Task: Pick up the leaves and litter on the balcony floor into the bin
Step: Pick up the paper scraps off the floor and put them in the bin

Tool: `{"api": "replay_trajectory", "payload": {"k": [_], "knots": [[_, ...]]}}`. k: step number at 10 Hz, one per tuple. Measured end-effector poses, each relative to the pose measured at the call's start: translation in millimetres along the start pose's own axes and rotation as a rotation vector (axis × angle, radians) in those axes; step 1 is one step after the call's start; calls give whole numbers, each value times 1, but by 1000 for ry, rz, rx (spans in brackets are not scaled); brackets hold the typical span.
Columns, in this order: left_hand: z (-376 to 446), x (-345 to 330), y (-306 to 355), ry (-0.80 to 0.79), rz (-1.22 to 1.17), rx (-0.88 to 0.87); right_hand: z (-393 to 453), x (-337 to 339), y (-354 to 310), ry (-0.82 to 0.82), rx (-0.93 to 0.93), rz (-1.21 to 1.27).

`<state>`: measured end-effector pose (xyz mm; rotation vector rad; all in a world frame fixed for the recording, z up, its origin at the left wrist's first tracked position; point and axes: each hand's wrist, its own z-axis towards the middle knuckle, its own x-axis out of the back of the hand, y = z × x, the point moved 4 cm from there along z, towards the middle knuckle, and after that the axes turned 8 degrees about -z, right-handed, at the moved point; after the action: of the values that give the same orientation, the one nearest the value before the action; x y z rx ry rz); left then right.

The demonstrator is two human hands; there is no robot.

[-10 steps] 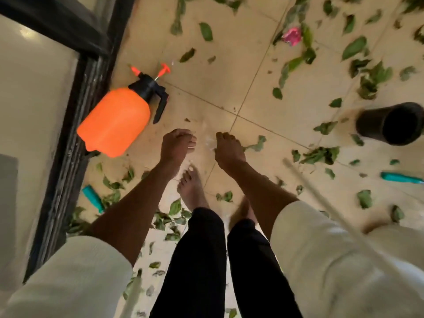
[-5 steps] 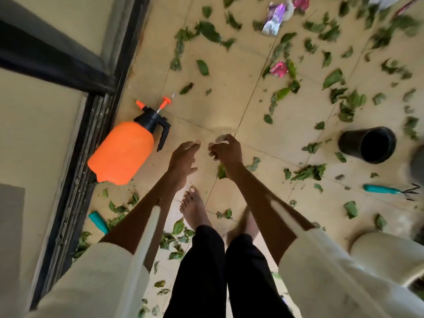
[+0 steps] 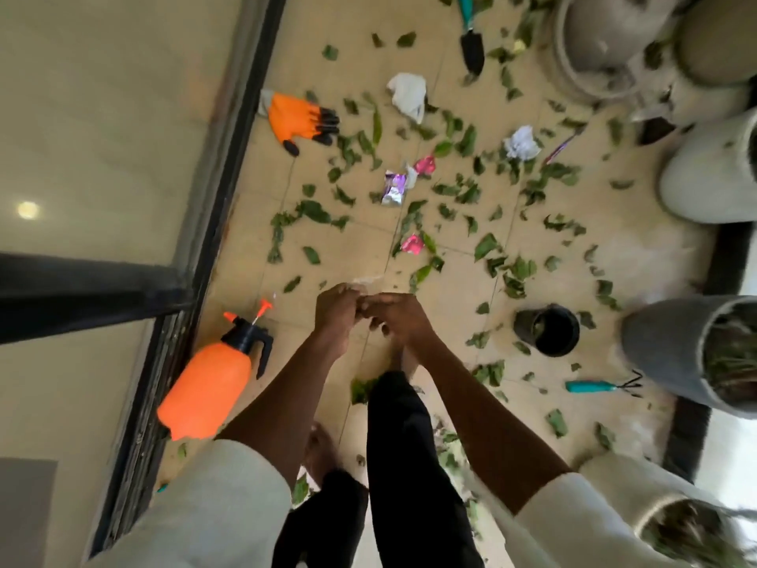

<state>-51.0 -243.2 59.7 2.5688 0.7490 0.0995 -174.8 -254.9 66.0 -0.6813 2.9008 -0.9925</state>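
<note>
Green leaves [image 3: 485,246] lie scattered over the tan balcony tiles, with a purple-silver wrapper [image 3: 394,188], pink wrappers [image 3: 411,243] and crumpled white paper [image 3: 405,92] among them. My left hand [image 3: 336,309] and my right hand [image 3: 399,319] meet in front of me above the floor, fingers curled. Together they hold a small clear plastic scrap [image 3: 362,282] that sticks out above the knuckles. A small black container [image 3: 547,330] with some leaves inside stands to the right of my right hand.
An orange spray bottle [image 3: 213,387] lies by the sliding door track [image 3: 205,239] on the left. An orange glove [image 3: 299,118], a black trowel [image 3: 471,47] and a teal hand rake [image 3: 598,387] are on the floor. Large planters [image 3: 712,170] line the right side.
My hands have risen from the floor near my feet and come together, the right hand bringing up the clear scrap. The view has tilted up, showing more of the littered floor.
</note>
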Motion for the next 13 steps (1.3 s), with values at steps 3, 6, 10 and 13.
{"api": "replay_trajectory", "payload": {"k": [3, 6, 10, 13], "knots": [[57, -72, 57, 92, 167, -44, 104, 108, 21, 143, -121, -634], [175, -95, 29, 107, 455, 64, 205, 105, 43, -132, 71, -1330], [227, -113, 21, 50, 118, 202, 248, 86, 67, 48, 66, -1309], [200, -135, 71, -124, -70, 246, 222, 101, -50, 451, -26, -28]]}}
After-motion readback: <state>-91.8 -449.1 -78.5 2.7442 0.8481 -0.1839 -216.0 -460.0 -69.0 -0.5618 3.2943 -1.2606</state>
